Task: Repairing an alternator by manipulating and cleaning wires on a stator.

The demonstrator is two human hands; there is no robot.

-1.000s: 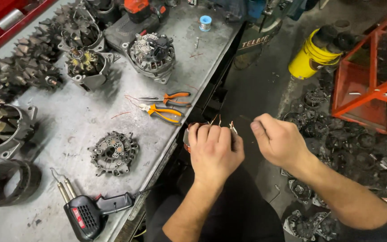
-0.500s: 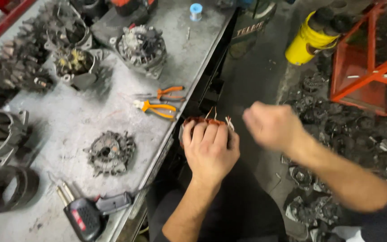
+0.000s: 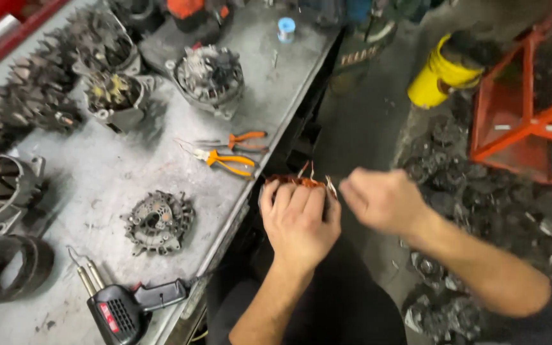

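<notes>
A round copper-wound coil part w/ stiff wire ends point(image 3: 301, 181) is held off the edge of the worn grey metal workbench point(image 3: 116, 172), just past its right rim, over the person's lap. The left hand point(image 3: 300, 220) is wrapped over the coil part from above, fingers closed round it, so most of it is hidden; only the copper top & a few upright wire ends are seen. The right hand point(image 3: 384, 201) is just right of the coil part, fingers curled in toward the wire ends; whether a wire is actually pinched can't be told, the hand being blurred.

On the workbench, nearest the coil part, two orange-handled pliers point(image 3: 228, 153) are laid side by side, close to the bench's right rim. Further in, a dark round finned metal plate point(image 3: 158, 220) is lying flat. At the bench's near rim a black soldering gun w/ red label point(image 3: 119, 306) is laid, tips pointing away from the person. A grey alternator housing point(image 3: 209, 76) is set toward the bench's far end, w/ more dirty alternator parts point(image 3: 46, 96) massed along the far left. Off the bench, well to the right across the floor, a yellow plastic container point(image 3: 439, 73) and an orange metal frame point(image 3: 531, 108) are seen.
</notes>
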